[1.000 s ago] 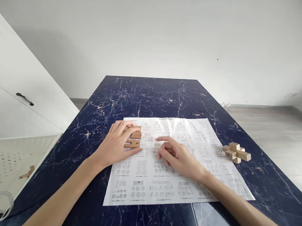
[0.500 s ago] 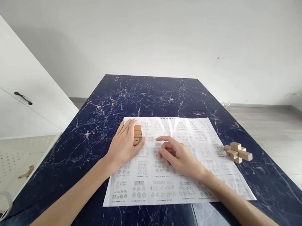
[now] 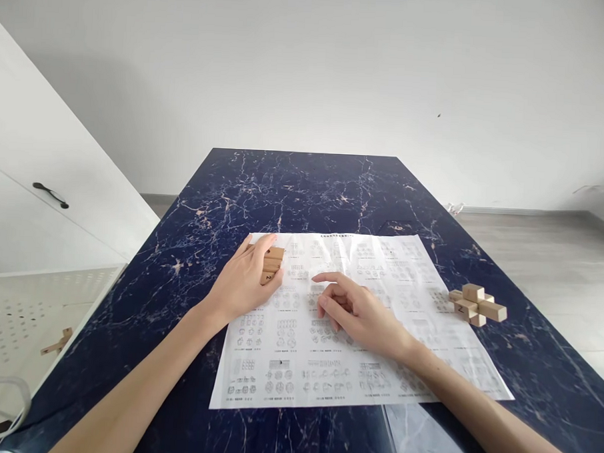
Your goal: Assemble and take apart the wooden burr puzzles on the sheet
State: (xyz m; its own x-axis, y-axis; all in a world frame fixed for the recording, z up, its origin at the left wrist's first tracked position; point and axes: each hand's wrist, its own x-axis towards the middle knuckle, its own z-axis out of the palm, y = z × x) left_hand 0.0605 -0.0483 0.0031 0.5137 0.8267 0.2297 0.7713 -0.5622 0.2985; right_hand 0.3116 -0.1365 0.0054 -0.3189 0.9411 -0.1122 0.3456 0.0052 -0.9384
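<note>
At the far left, beyond the dark tabletop (image 3: 223, 196), we see a small crossed wooden piece (image 3: 57, 342) on a white perforated surface. Next comes our left hand (image 3: 242, 280), which is closed around a group of wooden pieces (image 3: 273, 253): the fingers lie at their far side and the thumb at their near side. These pieces are at the left edge of the printed sheet (image 3: 296, 360), and the nearest one carries a "2" (the rest of them is hidden under our palm). More to the right, our right hand (image 3: 357, 314) rests over the middle of the sheet, its index finger stretched out, apart from the loosely curled others; we see nothing held in it. At the right edge of the sheet stands an interlocked wooden block (image 3: 476, 304), untouched. We judge that the step in hand is to gather the pieces side by side and to consult the drawings. The next move, in our opinion, calls for an even, light squeeze by the left hand, so that the pieces stay aligned.
</note>
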